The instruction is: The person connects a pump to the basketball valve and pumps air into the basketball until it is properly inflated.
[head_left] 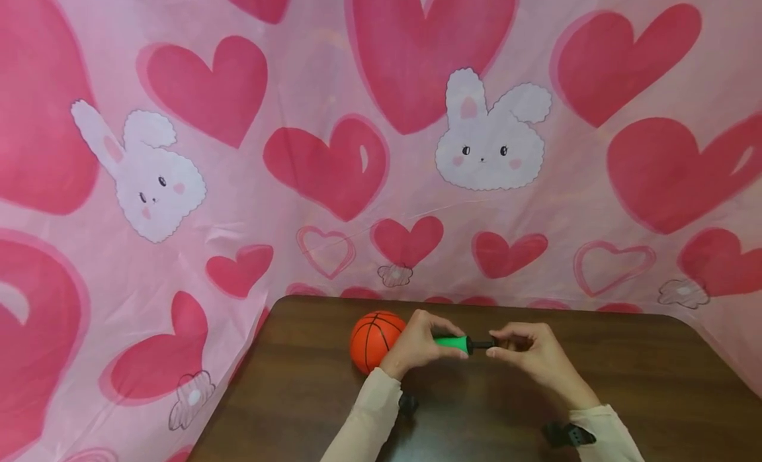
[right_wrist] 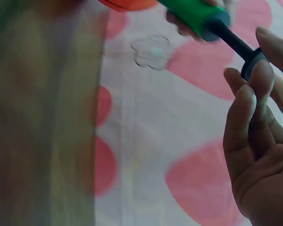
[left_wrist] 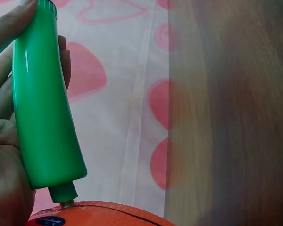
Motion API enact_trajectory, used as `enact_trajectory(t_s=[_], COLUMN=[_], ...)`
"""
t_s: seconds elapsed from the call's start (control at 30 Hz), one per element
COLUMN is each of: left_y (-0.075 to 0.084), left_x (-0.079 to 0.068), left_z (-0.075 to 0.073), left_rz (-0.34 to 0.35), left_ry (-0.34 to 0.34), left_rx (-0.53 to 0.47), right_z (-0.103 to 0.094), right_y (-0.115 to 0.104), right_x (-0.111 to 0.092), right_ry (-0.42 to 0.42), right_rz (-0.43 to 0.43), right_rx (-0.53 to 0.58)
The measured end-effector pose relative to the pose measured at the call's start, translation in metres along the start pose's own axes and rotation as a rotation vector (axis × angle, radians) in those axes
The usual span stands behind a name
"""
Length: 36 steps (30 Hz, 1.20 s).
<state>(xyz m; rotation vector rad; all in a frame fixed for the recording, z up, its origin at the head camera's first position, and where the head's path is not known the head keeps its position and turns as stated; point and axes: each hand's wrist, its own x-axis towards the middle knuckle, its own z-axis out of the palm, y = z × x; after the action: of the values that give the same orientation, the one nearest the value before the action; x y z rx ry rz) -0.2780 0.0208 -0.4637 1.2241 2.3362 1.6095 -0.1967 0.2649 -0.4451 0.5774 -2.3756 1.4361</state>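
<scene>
A small green hand pump [left_wrist: 47, 103] lies across my left palm, and the fingers and thumb of my left hand [head_left: 419, 343] grip its barrel. Its nozzle end meets the top of an orange basketball [head_left: 370, 339] with black seams, partly hidden behind the left hand. From the barrel's other end a black plunger rod [right_wrist: 233, 40] sticks out to the right. My right hand [head_left: 538, 353] pinches the black end knob [right_wrist: 252, 63] of that rod between thumb and fingertips.
A dark brown wooden table [head_left: 476, 409] with rounded corners lies under the hands. Behind it hangs a pink cloth [head_left: 411, 184] printed with hearts and rabbits. Dark straps sit at both wrists, next to pale sleeves [head_left: 366, 415].
</scene>
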Motion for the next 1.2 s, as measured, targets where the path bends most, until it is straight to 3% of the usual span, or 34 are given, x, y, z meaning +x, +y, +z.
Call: enact_trajectory(t_s=[0.23,0.7,1.03,1.2], left_y=[0.003,0.002,0.001,0.0], left_x=[-0.001,0.0,0.001,0.002], left_z=[0.001,0.0,0.001,0.002], left_rz=[0.009,0.044,0.034,0.015], left_ry=[-0.014,-0.021,-0.044,-0.04], left_rx=[0.022,0.075,0.071,0.036], right_z=[0.015,0.013,0.004,-0.012], right_y=[-0.001,0.0,-0.003,-0.001], right_x=[-0.001,0.0,0.001,0.0], right_ry=[0.001,-0.011,-0.031,-0.047], right_rz=[0.008,0.07,-0.065,-0.077], right_rx=[0.032,-0.056,-0.103,-0.084])
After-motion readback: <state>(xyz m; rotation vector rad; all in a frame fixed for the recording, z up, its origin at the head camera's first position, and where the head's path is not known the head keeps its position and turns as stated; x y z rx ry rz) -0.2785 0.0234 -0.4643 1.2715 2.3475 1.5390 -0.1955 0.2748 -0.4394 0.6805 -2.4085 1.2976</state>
